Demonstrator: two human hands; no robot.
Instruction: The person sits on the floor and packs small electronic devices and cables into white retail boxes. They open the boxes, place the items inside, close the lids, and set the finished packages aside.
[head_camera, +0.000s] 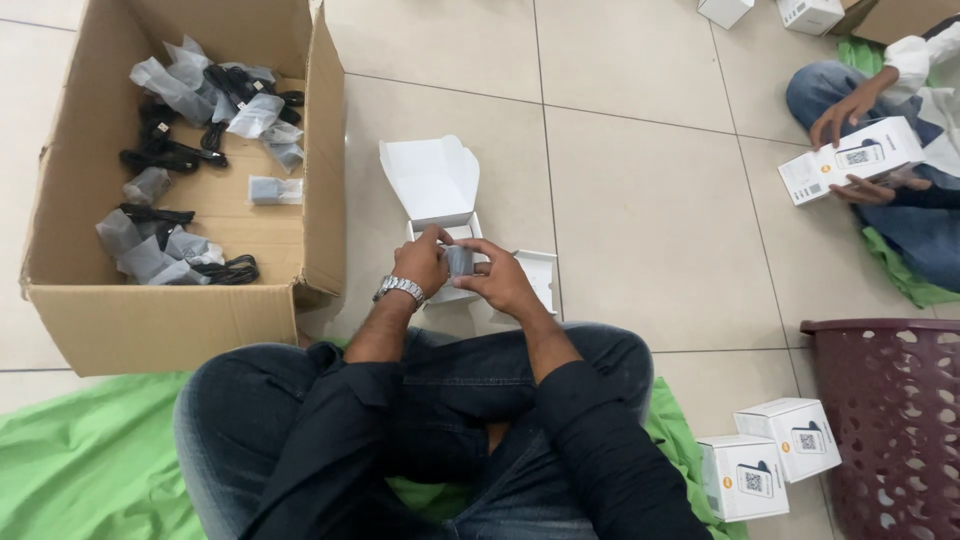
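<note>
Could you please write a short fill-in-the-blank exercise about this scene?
1. Both hands, left hand and right hand, hold a small ____ item over an open white box.
2. The watch is on the ____ wrist.
3. The cables lie in a ____ box.

Missing words: grey; left; cardboard

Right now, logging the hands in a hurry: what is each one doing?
Left hand: fingers closed on the small grey bagged item.
Right hand: fingers closed on the same item, over the open white box.
</note>
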